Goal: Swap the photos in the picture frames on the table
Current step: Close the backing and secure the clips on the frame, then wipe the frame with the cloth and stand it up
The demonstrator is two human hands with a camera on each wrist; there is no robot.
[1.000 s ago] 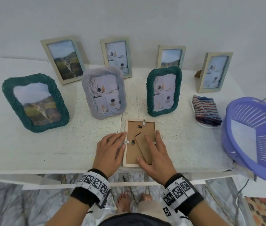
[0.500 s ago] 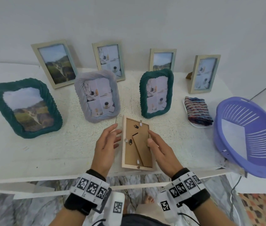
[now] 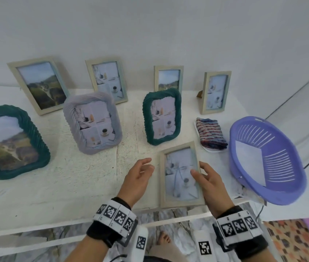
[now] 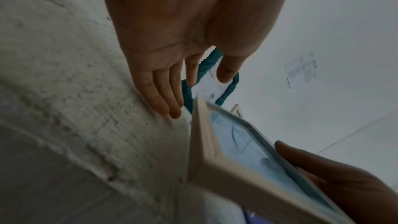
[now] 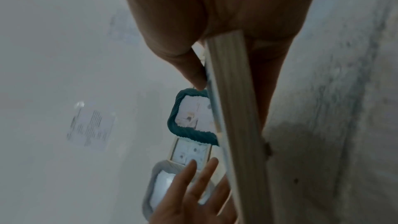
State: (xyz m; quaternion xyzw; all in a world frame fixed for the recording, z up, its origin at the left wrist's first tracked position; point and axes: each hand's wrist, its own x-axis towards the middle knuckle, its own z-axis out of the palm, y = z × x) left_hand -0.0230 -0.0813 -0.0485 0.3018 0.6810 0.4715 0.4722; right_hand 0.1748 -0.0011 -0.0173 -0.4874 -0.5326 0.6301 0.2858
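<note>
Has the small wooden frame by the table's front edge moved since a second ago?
Yes. The wooden frame then lay face down before the small teal frame; now it shows its photo side, lifted in the right hand, shifted toward the purple basket.

The head camera looks down and forward over the table [image 3: 59, 186] toward the wall. The 2 wrist cameras sit close under each palm, looking along the fingers. All 3 share the held frame [image 3: 180, 174].

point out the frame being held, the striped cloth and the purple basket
held frame [image 3: 180, 174], head view, on the photo behind its glass
striped cloth [image 3: 211, 134], head view, on the middle of the folded fabric
purple basket [image 3: 289, 178], head view, on its slotted inner wall
</note>
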